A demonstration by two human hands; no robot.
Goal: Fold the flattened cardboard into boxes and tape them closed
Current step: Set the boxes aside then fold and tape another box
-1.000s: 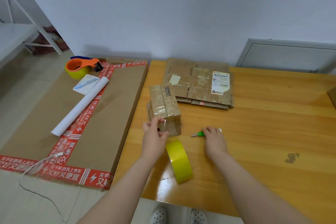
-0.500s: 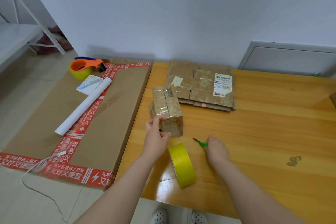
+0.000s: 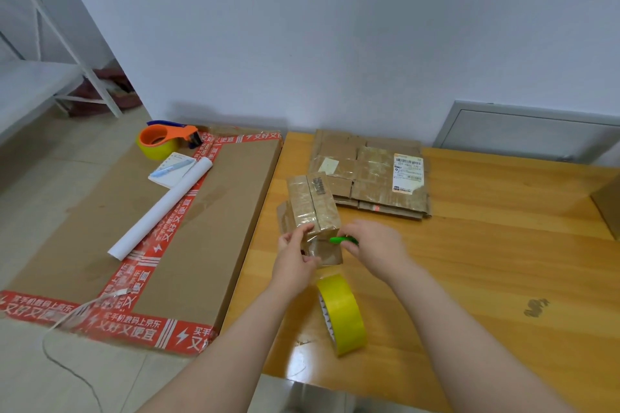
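right hand [image 3: 375, 246] lifted green cutter [image 3: 342, 240] to box [image 3: 313, 211]

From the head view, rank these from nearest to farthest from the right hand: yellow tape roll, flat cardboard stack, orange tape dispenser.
Measured from the right hand:
1. Yellow tape roll, just below the hand on the table's near side.
2. Flat cardboard stack, beyond the hand, toward the wall.
3. Orange tape dispenser, far off to the left on the big carton.

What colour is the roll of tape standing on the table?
Yellow. The tape roll shows best in the head view, standing on edge.
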